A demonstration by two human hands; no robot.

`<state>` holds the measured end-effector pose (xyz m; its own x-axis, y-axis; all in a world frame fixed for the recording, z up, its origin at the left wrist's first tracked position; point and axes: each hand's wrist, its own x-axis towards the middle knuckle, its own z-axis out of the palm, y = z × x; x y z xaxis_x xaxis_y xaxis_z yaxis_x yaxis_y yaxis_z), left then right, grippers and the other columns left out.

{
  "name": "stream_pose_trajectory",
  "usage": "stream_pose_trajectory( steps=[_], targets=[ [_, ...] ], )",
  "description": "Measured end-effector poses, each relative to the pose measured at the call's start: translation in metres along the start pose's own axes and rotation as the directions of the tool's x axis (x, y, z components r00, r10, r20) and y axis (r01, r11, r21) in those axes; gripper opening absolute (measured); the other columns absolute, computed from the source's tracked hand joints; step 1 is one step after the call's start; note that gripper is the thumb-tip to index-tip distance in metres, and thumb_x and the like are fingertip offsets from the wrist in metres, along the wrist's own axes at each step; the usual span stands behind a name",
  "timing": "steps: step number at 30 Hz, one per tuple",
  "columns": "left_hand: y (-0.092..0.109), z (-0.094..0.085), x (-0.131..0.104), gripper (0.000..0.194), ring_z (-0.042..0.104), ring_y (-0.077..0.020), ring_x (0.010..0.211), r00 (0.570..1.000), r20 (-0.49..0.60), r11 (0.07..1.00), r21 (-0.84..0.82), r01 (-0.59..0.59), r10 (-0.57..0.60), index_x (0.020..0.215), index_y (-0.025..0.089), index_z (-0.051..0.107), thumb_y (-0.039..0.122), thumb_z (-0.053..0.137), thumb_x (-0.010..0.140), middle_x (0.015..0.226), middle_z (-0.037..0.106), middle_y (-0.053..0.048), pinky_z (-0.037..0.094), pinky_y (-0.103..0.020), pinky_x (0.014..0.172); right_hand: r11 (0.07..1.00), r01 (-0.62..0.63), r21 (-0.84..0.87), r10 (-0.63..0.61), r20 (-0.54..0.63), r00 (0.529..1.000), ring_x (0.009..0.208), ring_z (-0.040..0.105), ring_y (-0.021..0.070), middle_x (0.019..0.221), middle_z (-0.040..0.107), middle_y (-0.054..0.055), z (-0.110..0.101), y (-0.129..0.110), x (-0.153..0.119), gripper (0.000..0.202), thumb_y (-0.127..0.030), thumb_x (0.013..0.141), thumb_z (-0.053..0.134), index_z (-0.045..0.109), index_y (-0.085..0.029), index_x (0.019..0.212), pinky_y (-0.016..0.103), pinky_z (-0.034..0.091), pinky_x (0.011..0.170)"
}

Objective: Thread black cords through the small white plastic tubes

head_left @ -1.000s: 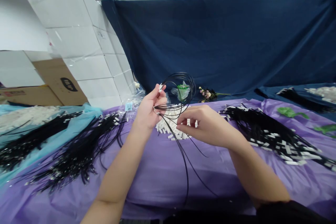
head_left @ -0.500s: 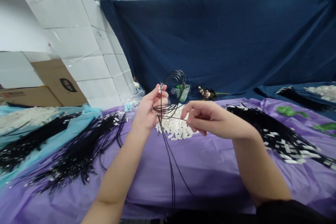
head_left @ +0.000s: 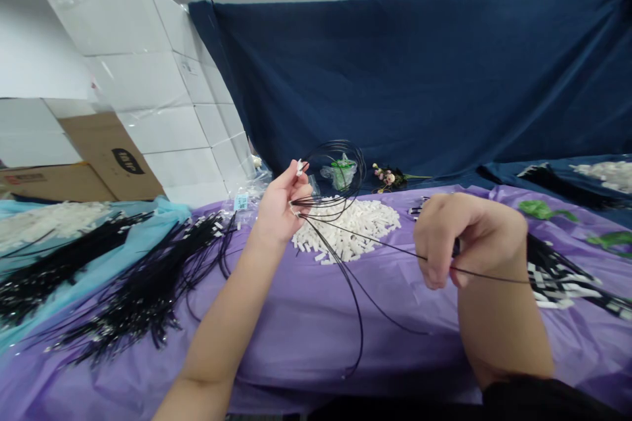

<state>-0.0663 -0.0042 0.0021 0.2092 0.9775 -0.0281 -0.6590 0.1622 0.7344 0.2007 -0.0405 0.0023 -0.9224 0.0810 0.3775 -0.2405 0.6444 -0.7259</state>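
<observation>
My left hand (head_left: 282, 202) is raised over the table's middle, its fingers closed on several looped black cords (head_left: 359, 177). A small white clip (head_left: 299, 168) shows at its fingertips. To the right, my right hand (head_left: 467, 237) pinches one black cord (head_left: 395, 247), drawn out in a slanting line from the left hand and running on past the right fingers. Other loose cord ends hang in curves below the left hand. Behind and between the hands lies a pile of small white plastic pieces (head_left: 363, 227).
Bundles of black cords with white ends (head_left: 143, 283) lie at left, and another bundle (head_left: 557, 270) lies behind my right forearm. White boxes (head_left: 133, 79) are stacked at back left. A green-and-clear plastic bag (head_left: 340, 172) and flowers (head_left: 388, 175) sit at the back of the purple sheet (head_left: 395, 362).
My right hand has moved right and slightly down, pulling one cord out from the bunch. The cord loops have spread right, and the hanging ends have swung right. My left hand has barely moved.
</observation>
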Motion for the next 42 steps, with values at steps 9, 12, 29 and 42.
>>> stream_pose_trajectory(
  steps=[9,12,29,42],
  targets=[
    [-0.018,0.004,-0.002,0.023,0.031,0.0012,0.035,0.940,-0.034,0.928,0.176,-0.329,0.340,0.082,0.014,0.064,0.032,0.076,0.076,0.061,0.046,0.008,0.018,-0.016,0.031,0.910,0.392,-0.134,-0.414,-0.306,0.857,0.064,0.057,0.0120,0.070,0.056,0.001,0.013,0.002,0.022,0.018,-0.041,0.073,0.081,0.079,-0.029,0.086,0.026,0.053,0.063],
    [-0.023,0.006,-0.005,0.023,0.034,0.0020,0.037,0.905,0.004,0.885,0.208,-0.418,0.426,0.074,0.015,0.060,0.028,0.078,0.073,0.076,0.059,0.003,0.021,-0.016,0.033,0.832,0.550,-0.073,-0.537,-0.354,0.766,0.060,0.058,0.0106,0.061,0.053,-0.003,0.027,0.001,0.039,0.017,-0.041,0.072,0.081,0.076,-0.025,0.078,0.026,0.057,0.069],
    [-0.019,0.010,-0.027,0.013,0.031,-0.0010,0.035,0.963,0.208,0.948,0.229,-0.219,0.173,0.070,0.014,0.063,0.020,0.066,0.081,0.051,0.043,0.004,0.020,-0.014,0.036,0.655,-0.389,-0.648,-0.468,-0.752,0.464,0.051,0.041,0.0061,0.054,0.050,-0.004,0.047,0.020,0.074,0.017,-0.004,0.075,0.061,0.067,-0.016,0.064,0.023,0.033,0.050],
    [-0.020,0.012,-0.031,0.015,0.029,-0.0012,0.035,0.956,0.229,0.945,0.227,-0.233,0.181,0.070,0.014,0.063,0.022,0.065,0.082,0.049,0.040,0.005,0.020,-0.015,0.036,0.604,-0.427,-0.672,-0.482,-0.736,0.476,0.050,0.042,0.0059,0.054,0.050,-0.004,0.047,0.021,0.074,0.016,-0.006,0.076,0.060,0.067,-0.017,0.066,0.021,0.034,0.049]
  ],
)
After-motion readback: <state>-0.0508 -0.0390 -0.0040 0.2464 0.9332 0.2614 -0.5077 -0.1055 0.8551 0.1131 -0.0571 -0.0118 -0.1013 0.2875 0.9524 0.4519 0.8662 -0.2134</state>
